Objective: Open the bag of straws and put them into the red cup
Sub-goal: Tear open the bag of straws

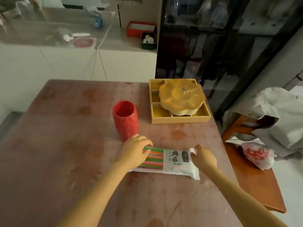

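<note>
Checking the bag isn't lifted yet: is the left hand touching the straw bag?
Touching. Head view shows the left hand resting flat on the straw bag.

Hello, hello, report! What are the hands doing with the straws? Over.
Left hand and right hand on the straw bag, one each end. Bag flat on table, looks unopened. Red cup upright, nothing blocking.

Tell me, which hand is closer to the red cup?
The left hand, resting on the straw bag beside the red cup; the right hand holds the bag's far end.
</note>
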Available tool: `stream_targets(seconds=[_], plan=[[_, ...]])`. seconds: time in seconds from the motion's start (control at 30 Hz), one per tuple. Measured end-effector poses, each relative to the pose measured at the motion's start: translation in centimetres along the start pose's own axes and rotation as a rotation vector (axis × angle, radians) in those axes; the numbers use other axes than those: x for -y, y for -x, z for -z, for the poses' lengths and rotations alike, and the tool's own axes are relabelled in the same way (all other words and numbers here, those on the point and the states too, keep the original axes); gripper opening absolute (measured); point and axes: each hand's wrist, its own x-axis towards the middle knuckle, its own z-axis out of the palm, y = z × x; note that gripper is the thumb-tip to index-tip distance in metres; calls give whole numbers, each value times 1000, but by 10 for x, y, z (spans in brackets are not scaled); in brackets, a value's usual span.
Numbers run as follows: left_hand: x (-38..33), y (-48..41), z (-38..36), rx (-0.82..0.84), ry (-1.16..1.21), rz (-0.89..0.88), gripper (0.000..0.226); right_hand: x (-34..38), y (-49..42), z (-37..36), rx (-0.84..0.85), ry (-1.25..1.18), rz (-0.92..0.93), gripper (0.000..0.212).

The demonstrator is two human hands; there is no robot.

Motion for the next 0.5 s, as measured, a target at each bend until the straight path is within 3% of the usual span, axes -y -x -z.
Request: stream_targets(seconds=[0.1, 0.23, 0.33, 0.5], plan=[[1, -2, -23, 138, -27, 77, 21, -13, -6, -10, 135, -140, -233, 39], [3, -2, -42, 318, 29, 160, 31, -18, 2, -20, 317, -588, -449, 44], [1, 2, -51, 389, 93, 172, 35, -13, 23, -1, 256, -758, -336, 31], [-22, -7, -18, 308, 373, 224, 37, 19, 71, 89, 204, -875, -12, 16]])
